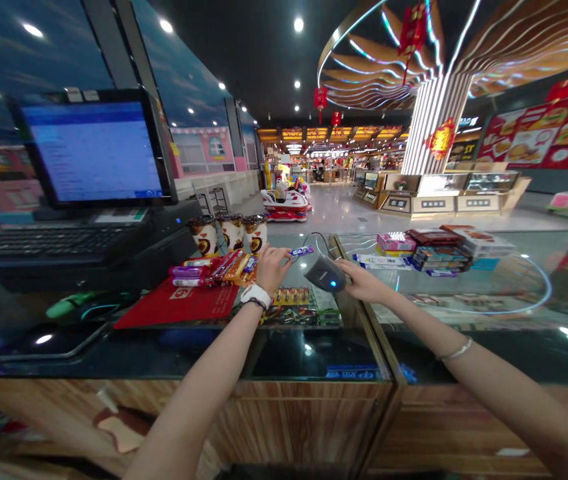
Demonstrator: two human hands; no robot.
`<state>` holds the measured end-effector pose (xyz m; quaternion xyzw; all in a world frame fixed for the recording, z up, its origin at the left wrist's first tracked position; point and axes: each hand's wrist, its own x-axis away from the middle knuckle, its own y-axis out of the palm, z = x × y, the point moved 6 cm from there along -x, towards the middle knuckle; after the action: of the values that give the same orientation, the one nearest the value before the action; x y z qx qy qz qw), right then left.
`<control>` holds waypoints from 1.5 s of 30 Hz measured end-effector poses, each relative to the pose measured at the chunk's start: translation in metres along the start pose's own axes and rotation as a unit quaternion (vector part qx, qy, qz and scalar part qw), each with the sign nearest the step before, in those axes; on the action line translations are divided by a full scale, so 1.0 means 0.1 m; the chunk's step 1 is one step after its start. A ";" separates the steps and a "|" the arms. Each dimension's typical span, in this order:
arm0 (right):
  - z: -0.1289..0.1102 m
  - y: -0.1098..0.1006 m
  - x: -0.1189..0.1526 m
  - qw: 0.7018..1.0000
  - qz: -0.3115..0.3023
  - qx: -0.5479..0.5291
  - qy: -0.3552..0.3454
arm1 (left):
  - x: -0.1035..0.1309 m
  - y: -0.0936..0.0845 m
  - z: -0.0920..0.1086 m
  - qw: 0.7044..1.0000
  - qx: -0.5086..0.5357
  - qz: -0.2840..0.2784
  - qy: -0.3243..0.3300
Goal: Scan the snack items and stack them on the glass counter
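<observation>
Purple-wrapped, the small packet [301, 251] is pinched in our left hand [272, 268] above the glass counter [284, 360] while our right hand [364, 283] grips the scanner [325, 275], and we could drop the packet if that slight hold slips.

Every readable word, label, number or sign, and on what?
Nothing reads with certainty.
Black-framed, blue-lit monitor: lines blurred.
Small purple-wrapped bar in left hand: lettering too small.
Dark grey plastic scanner in right hand: mark too small.
Flat red sheet: print unclear.
Red picture-covered wall board: blurred.
Framed pale counter signs: too small.
</observation>
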<state>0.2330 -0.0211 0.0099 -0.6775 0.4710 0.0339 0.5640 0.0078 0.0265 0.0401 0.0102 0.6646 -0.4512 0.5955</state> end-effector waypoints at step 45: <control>-0.19 -0.15 0.08 0.976 0.053 0.101 0.184 | 0.05 0.01 -0.18 0.998 0.005 0.002 -0.061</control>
<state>0.2384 -0.0421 0.0237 -0.5854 0.6034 -0.1092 0.5304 -0.0076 0.0354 0.0337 -0.0130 0.6245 -0.4529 0.6362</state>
